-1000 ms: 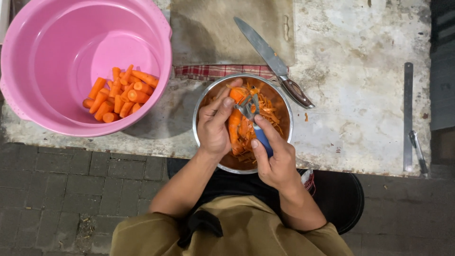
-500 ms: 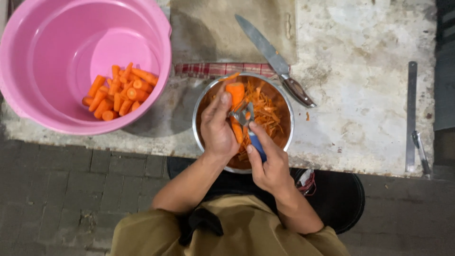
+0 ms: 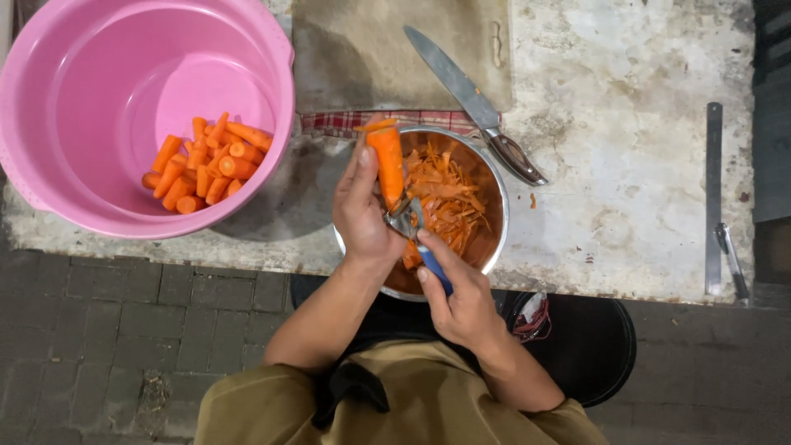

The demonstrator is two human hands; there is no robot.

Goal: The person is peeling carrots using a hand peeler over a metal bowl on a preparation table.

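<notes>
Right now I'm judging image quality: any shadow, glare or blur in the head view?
Head view: sharp overall; the pink basin casts a soft shadow on the table; mild sheen on the metal bowl rim and knife; both hands and the carrot unblurred.

A basin (image 3: 99, 206) holding cut carrot pieces (image 3: 206, 165) is set at upper left on the tabletop (image 3: 626, 206); a bowl (image 3: 494, 206) lies centre, a knife (image 3: 474, 103) behind it.

Orange carrot (image 3: 387, 161), partly peeled, upright over round steel bowl (image 3: 498, 216) at the worn table's near edge; blue-handled metal peeler (image 3: 418, 241) blade at its lower end.
</notes>
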